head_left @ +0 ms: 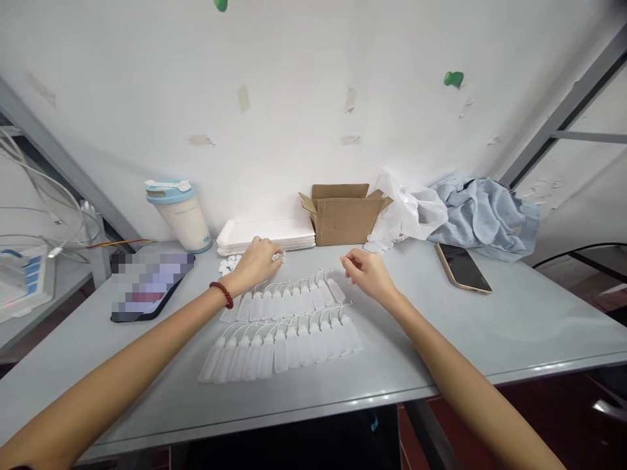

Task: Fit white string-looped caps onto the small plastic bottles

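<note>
Two rows of slim translucent white bottles [292, 346] with thin curved spouts lie side by side on the grey table [401, 365]. Behind the back row is my left hand [259, 262], a red bead bracelet on its wrist. Its thumb and fingers close on a small white piece that resembles a cap. Small white caps [228, 264] lie in a pile beside that hand, partly covered by it. My right hand [368, 273] hovers by the right end of the back row, fingers curled together; whatever they may hold is too small to see.
A stack of white trays [269, 235] and an open cardboard box [347, 220] stand along the wall. To the right are a plastic bag [409, 209], a blue cloth [482, 215] and a phone [463, 267]. At left sit a cup [180, 215] and another phone [151, 287].
</note>
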The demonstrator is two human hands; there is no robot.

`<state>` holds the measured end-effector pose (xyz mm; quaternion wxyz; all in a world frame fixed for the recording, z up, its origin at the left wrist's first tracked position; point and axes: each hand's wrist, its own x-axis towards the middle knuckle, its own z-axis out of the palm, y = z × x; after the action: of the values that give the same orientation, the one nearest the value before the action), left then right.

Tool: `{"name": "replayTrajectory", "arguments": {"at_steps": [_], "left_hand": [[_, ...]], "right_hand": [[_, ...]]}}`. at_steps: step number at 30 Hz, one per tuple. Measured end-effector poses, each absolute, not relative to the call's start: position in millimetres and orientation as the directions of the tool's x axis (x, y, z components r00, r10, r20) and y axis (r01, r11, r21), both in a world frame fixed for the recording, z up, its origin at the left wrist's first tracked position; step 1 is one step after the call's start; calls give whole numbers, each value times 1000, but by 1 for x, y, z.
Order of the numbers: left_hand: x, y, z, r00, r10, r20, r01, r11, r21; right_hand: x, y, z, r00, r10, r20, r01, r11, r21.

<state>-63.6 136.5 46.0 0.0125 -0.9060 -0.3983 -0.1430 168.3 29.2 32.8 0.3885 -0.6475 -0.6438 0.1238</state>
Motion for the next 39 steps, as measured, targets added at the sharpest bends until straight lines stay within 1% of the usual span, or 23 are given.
{"name": "replayTrajectory", "arguments": {"at_steps": [1,2,5,7,12,16,20,22,24,25,26,28,35,39], "left_hand": [[-65,141,43,653,709,268,719,-691,77],[-66,144,41,666,696,266,709,-702,61],[-61,145,33,709,654,264,673,-740,25],[-57,145,29,731,631,262,650,-760,19],[-51,148,27,740,618,264,634,-773,31],[-50,149,31,717,634,290,647,-760,60],[-49,143,38,670,656,348,657,-742,134],[-48,136,43,628,670,395,626,-737,256],[-46,124,49,555,697,453,539,-717,442],[-45,118,52,516,712,477,497,-702,510],[-45,112,55,476,728,494,472,-685,555],[-46,99,59,415,755,508,456,-656,602],[-65,76,51,298,878,376,436,-475,764],[-71,70,48,262,905,335,428,-420,800]], "right_hand": [[170,30,33,144,934,328,760,108,-641],[172,32,33,144,938,314,802,76,-592],[180,36,33,154,949,275,940,-54,-338],[189,38,33,172,953,250,972,-124,-198],[215,42,33,224,955,196,974,-213,-74],[230,42,31,249,955,164,968,-249,-21],[233,43,28,259,956,141,964,-264,16],[232,43,27,267,953,141,961,-275,34],[232,43,27,276,950,148,957,-286,47],[232,44,26,279,948,152,956,-290,51],[232,44,26,281,947,154,955,-292,54],[232,44,25,283,947,153,954,-295,58],[229,49,21,295,945,140,951,-305,59],[228,54,15,290,948,130,952,-299,58]]}}
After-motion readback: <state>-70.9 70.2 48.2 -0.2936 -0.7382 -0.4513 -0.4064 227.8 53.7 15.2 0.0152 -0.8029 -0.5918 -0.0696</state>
